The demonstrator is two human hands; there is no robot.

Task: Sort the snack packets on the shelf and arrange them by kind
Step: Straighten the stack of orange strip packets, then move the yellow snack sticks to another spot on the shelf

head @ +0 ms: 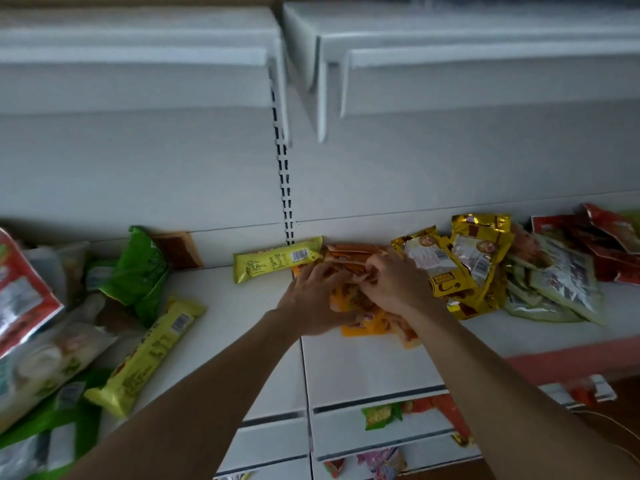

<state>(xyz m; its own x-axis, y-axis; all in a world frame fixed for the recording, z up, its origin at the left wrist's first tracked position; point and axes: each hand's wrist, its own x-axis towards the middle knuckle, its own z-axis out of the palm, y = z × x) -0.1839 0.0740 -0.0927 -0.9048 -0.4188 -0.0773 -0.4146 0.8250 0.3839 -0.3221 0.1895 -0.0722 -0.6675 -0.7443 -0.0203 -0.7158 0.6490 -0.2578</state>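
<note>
- Hands meet over a heap of orange snack packets on the white shelf, just below the slotted upright of the back wall.
- Left hand lies on the heap's left side, fingers curled down onto the packets; right hand presses on its right side, fingers bent around the foil. Neither grip can be told for sure.
- Left of the heap, touching it, a yellow bar packet lies against the back wall.
- Right of the heap, gold pouches overlap; beyond them pale green packets, then red packets.
- Far left of the heap lie a green bag, a second yellow bar packet and a red-and-white bag.
</note>
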